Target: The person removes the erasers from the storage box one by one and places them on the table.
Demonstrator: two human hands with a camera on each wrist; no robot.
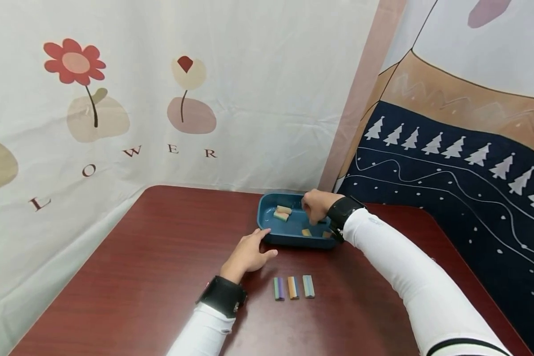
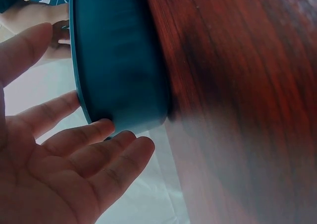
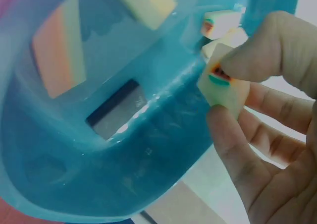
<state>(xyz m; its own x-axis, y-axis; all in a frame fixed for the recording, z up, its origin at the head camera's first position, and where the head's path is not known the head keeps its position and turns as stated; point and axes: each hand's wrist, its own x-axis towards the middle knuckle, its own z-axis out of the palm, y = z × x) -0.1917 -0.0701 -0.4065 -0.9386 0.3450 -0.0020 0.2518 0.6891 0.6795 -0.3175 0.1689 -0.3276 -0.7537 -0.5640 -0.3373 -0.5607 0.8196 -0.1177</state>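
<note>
While left hand [image 1: 249, 254] rests flat against blue tray [image 1: 289, 238], right hand [image 1: 317, 205] pinches pale block [image 3: 225, 85], red-and-green end mark.

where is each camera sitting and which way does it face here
Head: worn high, looking forward and down at the table; both sleeved arms show, left hand at the blue tray, right hand in it.
Left wrist: beside the open palm, facing the tray's outer wall.
Right wrist: under the palm, facing into the tray; fingers pinch an eraser block.
All three share the tray.
</note>
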